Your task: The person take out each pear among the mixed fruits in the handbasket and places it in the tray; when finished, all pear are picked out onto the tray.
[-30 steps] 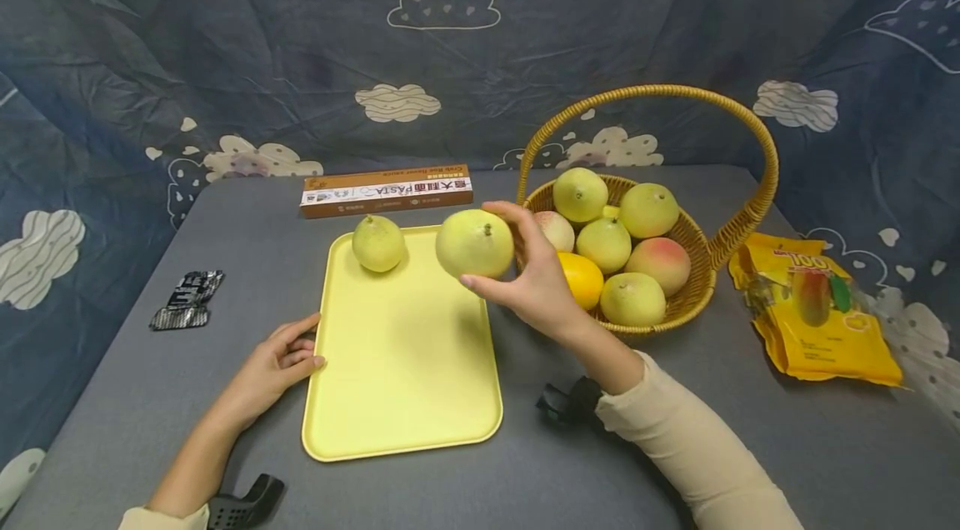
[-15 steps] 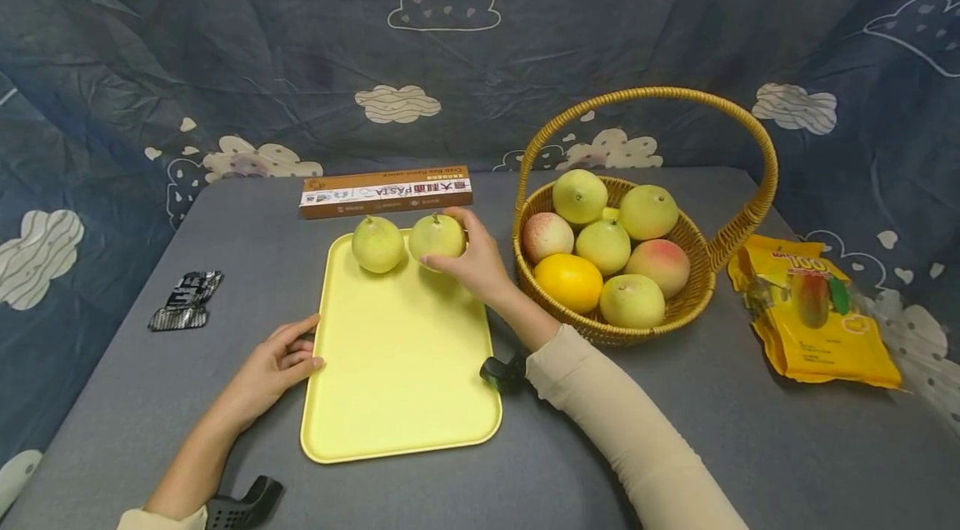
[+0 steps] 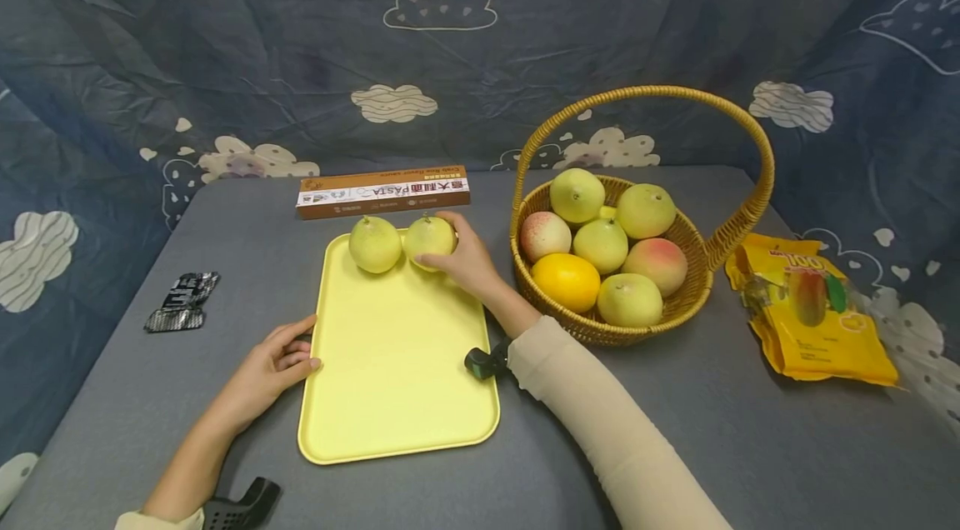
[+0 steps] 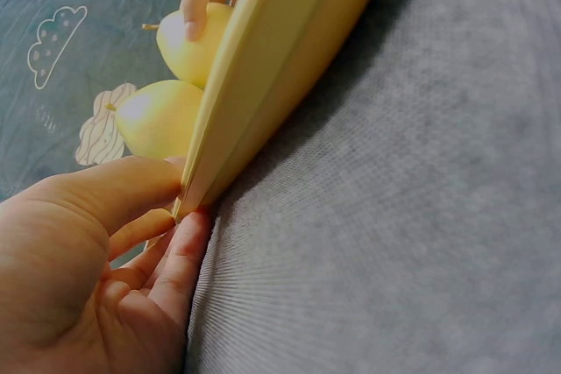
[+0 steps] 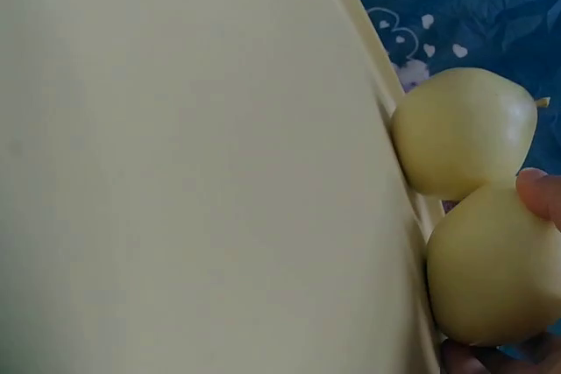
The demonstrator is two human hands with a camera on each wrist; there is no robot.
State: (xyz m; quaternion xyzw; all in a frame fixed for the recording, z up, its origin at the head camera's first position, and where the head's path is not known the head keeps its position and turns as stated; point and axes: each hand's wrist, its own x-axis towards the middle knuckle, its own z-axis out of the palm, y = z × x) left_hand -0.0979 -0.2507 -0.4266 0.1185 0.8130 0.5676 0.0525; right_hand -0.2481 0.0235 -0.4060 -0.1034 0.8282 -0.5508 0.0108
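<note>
My right hand [image 3: 468, 259] grips a round yellow-green fruit [image 3: 428, 238] with a short stem, at the far right corner of the yellow tray [image 3: 397, 363]. A second such fruit [image 3: 375, 245] sits on the tray just left of it; in the right wrist view the held fruit [image 5: 495, 269] touches this other fruit [image 5: 465, 133]. At the tray's left edge, my left hand [image 3: 273, 363] pinches the rim. The left wrist view has the left thumb [image 4: 123, 186] on top of the rim [image 4: 237, 102] and fingers under it.
Right of the tray stands a wicker basket [image 3: 615, 334] with a tall handle, holding peaches, an orange-yellow fruit and several yellow-green fruits. A pasta box [image 3: 382, 192] lies behind the tray. A yellow snack bag [image 3: 817, 313] is far right, a black packet [image 3: 182, 302] far left.
My right hand has carried the yellow-green fruit left from near the basket and down onto the tray, beside the other one. The left hand stays at the tray's edge.
</note>
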